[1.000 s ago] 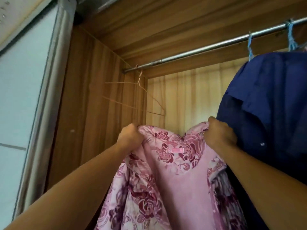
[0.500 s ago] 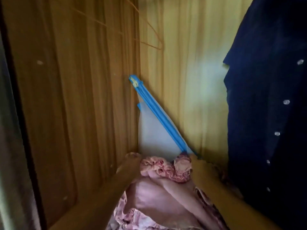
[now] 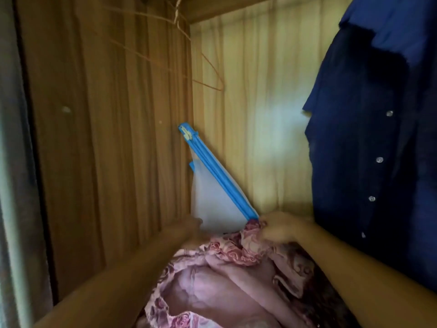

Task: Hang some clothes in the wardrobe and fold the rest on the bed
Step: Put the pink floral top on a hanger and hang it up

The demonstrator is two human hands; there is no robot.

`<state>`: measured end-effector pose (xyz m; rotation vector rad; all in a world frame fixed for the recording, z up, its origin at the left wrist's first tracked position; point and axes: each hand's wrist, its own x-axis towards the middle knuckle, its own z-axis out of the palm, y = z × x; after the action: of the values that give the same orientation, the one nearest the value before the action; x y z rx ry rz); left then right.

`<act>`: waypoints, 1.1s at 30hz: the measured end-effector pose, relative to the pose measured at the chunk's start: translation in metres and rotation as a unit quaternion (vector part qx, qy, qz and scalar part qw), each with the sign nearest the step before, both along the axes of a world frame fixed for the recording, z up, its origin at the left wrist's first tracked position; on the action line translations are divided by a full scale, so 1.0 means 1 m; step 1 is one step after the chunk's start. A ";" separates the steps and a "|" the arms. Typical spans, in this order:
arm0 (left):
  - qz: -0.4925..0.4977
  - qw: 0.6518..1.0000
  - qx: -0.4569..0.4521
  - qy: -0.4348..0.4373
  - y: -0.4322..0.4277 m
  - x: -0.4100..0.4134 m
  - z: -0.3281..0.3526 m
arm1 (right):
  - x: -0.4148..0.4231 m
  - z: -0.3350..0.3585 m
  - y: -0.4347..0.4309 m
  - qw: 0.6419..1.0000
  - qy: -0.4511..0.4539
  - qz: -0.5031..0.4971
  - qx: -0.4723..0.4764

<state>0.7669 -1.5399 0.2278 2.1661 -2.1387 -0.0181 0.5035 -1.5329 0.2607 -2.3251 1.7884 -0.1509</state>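
A pink garment with dark red roses [image 3: 227,275] is bunched low inside the wooden wardrobe [image 3: 113,138]. My right hand [image 3: 281,228] grips a fold of its floral edge. My left hand [image 3: 186,229] reaches in at the garment's left edge, blurred, its fingers hard to make out. A thin wire hanger [image 3: 189,55] hangs empty at the top left corner. A navy buttoned shirt [image 3: 378,143] hangs on the right.
A translucent bag with a blue zip strip [image 3: 212,185] leans in the back left corner, just beyond my hands. The wardrobe's left side wall is close to my left arm. A grey door edge [image 3: 14,185] runs down the far left.
One second ago I held the garment up by its neckline below the rail. It has since dropped low into the wardrobe, my hands with it, and my view has tilted down.
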 end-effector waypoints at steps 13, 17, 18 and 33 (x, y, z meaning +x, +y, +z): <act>-0.034 0.979 -0.197 -0.045 0.088 -0.036 0.248 | 0.004 0.205 0.065 0.957 -0.121 0.053 -0.257; -0.029 0.970 -0.238 -0.052 0.115 -0.039 0.287 | 0.006 0.236 0.076 0.941 -0.137 0.042 -0.308; -0.026 0.966 -0.250 -0.056 0.119 -0.038 0.292 | 0.006 0.241 0.076 0.941 -0.137 0.040 -0.308; 0.182 0.861 -0.404 -0.248 0.140 0.028 0.376 | 0.006 0.281 0.078 0.938 -0.141 0.057 -0.313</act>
<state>0.7949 -1.4000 0.6033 2.0654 -1.4020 1.3279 0.5098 -1.4550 0.5422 -2.6112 1.6119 -1.1211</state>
